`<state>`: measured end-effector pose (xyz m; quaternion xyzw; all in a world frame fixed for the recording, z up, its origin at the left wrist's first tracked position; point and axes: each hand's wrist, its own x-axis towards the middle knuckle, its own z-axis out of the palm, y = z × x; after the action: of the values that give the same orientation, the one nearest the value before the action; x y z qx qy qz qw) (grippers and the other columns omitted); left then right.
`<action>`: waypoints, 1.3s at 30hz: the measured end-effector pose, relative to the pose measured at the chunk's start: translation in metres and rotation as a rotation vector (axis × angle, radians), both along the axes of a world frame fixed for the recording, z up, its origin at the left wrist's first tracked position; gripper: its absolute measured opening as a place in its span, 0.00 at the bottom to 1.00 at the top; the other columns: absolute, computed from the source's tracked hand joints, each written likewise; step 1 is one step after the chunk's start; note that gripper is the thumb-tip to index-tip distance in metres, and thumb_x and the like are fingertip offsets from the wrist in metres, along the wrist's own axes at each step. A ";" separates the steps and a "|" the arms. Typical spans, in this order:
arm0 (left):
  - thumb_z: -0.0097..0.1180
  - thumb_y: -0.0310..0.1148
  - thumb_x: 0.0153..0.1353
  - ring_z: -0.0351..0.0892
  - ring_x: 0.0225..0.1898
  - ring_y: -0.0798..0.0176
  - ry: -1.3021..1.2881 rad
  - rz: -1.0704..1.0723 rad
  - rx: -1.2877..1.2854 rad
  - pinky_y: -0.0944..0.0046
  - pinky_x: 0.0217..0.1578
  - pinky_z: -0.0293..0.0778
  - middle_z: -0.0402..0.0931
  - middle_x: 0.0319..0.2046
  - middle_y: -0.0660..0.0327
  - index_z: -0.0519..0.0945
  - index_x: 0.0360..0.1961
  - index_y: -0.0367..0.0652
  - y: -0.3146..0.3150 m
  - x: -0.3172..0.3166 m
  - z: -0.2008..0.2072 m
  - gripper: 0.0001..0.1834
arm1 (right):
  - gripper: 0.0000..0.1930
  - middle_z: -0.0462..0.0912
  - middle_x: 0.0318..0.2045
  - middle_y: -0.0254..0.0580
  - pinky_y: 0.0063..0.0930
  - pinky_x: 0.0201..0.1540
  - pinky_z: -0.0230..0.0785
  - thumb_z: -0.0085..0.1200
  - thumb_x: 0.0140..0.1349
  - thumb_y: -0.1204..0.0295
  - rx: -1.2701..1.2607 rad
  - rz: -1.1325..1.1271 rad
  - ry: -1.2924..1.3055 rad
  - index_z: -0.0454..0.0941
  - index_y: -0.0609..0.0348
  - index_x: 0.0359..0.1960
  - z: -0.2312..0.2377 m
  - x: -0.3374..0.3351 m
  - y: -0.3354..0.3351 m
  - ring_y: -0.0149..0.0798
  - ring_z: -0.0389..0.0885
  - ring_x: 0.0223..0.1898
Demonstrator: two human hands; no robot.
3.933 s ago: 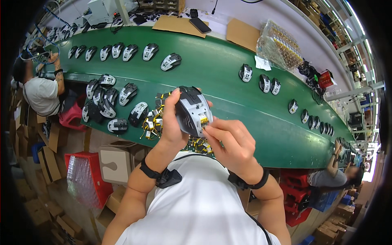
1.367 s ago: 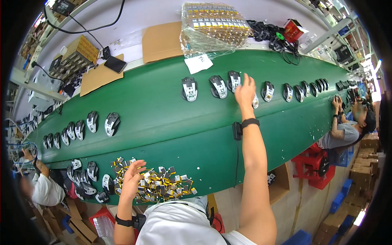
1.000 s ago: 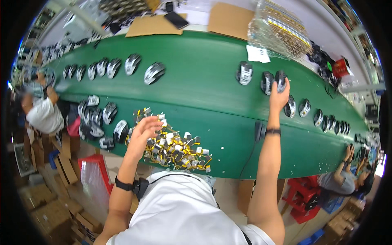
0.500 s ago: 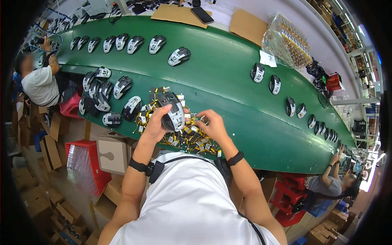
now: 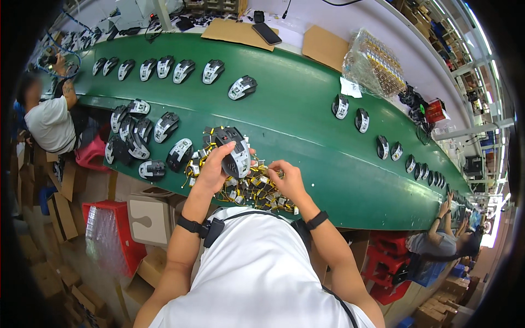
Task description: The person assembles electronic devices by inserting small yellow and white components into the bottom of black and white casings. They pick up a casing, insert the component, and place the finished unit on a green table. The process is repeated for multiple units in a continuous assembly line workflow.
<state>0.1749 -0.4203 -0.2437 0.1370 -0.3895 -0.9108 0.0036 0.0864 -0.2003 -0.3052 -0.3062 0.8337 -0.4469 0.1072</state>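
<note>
My left hand (image 5: 216,165) is wrapped round a grey-and-black computer mouse (image 5: 238,156), held tilted above the bench. Under and beside it spreads a pile of small silver batteries (image 5: 260,192) with yellow tape and thin wires. Over the right side of that pile is my right hand (image 5: 287,177), its thumb and fingertips pinched together. Whatever sits in that pinch, if anything, is too small to make out. Left of the pile lie a dark-sided mouse (image 5: 179,154) and a cluster of similar mice (image 5: 131,131).
A row of mice (image 5: 184,71) stands along the green conveyor belt (image 5: 295,98), continuing at the right. Behind it are cardboard sheets (image 5: 326,48), a phone (image 5: 267,34) and a wrapped stack of parts (image 5: 374,63). Co-workers sit at far left (image 5: 50,123) and far right (image 5: 437,240).
The view has tilted slightly, shifting the bench downward. My left hand still grips the mouse. My right hand's fingers have drawn closer together, a little farther from the mouse.
</note>
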 end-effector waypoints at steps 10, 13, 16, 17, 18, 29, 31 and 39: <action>0.49 0.43 0.67 0.84 0.44 0.51 -0.075 -0.204 -0.048 0.55 0.47 0.81 0.79 0.49 0.45 0.70 0.58 0.34 0.011 -0.007 -0.010 0.25 | 0.07 0.82 0.40 0.39 0.19 0.44 0.72 0.56 0.65 0.77 -0.426 -0.017 -0.760 0.76 0.65 0.43 0.048 0.006 0.010 0.26 0.81 0.37; 0.50 0.44 0.66 0.84 0.45 0.52 0.013 -0.268 -0.031 0.55 0.48 0.80 0.78 0.50 0.46 0.68 0.60 0.35 0.016 -0.005 -0.002 0.28 | 0.08 0.82 0.42 0.41 0.19 0.44 0.72 0.55 0.66 0.77 -0.461 0.009 -0.802 0.77 0.66 0.44 0.083 0.013 0.004 0.27 0.81 0.36; 0.51 0.44 0.65 0.84 0.46 0.52 0.073 -0.272 -0.061 0.55 0.48 0.80 0.78 0.50 0.46 0.68 0.61 0.35 0.017 -0.004 0.011 0.29 | 0.09 0.83 0.43 0.43 0.21 0.43 0.73 0.56 0.65 0.75 -0.488 -0.012 -0.728 0.79 0.67 0.43 0.091 0.015 -0.001 0.28 0.82 0.36; 0.51 0.44 0.64 0.83 0.46 0.52 0.082 -0.242 -0.069 0.54 0.48 0.80 0.78 0.50 0.46 0.68 0.61 0.35 0.017 -0.003 0.012 0.30 | 0.09 0.84 0.43 0.44 0.21 0.42 0.74 0.57 0.65 0.74 -0.492 -0.021 -0.693 0.79 0.67 0.43 0.091 0.016 -0.002 0.28 0.82 0.37; 0.51 0.45 0.64 0.83 0.46 0.52 0.092 -0.214 -0.076 0.54 0.48 0.80 0.78 0.50 0.46 0.68 0.61 0.36 0.015 -0.006 0.013 0.30 | 0.09 0.85 0.40 0.43 0.22 0.41 0.74 0.57 0.64 0.73 -0.326 -0.091 -0.521 0.80 0.66 0.42 0.085 0.010 0.001 0.28 0.83 0.36; 0.47 0.48 0.65 0.83 0.47 0.47 0.004 -0.098 -0.027 0.52 0.43 0.82 0.78 0.51 0.47 0.69 0.59 0.37 -0.005 0.013 -0.015 0.29 | 0.17 0.87 0.29 0.44 0.43 0.41 0.77 0.67 0.51 0.56 0.303 -0.675 -0.105 0.85 0.56 0.34 -0.051 -0.085 -0.023 0.48 0.86 0.36; 0.46 0.47 0.66 0.83 0.47 0.47 -0.001 -0.078 -0.021 0.52 0.42 0.82 0.78 0.50 0.47 0.69 0.59 0.38 -0.010 0.016 -0.018 0.28 | 0.15 0.86 0.30 0.44 0.44 0.41 0.77 0.68 0.50 0.58 0.356 -0.720 -0.113 0.84 0.55 0.32 -0.053 -0.086 -0.039 0.48 0.86 0.37; 0.48 0.46 0.65 0.83 0.46 0.48 0.016 -0.074 0.008 0.53 0.44 0.82 0.79 0.49 0.47 0.70 0.59 0.36 -0.007 0.004 -0.015 0.28 | 0.09 0.85 0.30 0.40 0.35 0.36 0.75 0.62 0.57 0.67 0.003 -0.642 -0.084 0.80 0.59 0.30 -0.076 -0.088 -0.043 0.40 0.84 0.33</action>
<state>0.1787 -0.4268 -0.2584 0.1150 -0.3905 -0.9130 -0.0275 -0.0012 -0.2431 -0.3815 -0.0085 0.8832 -0.4690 -0.0044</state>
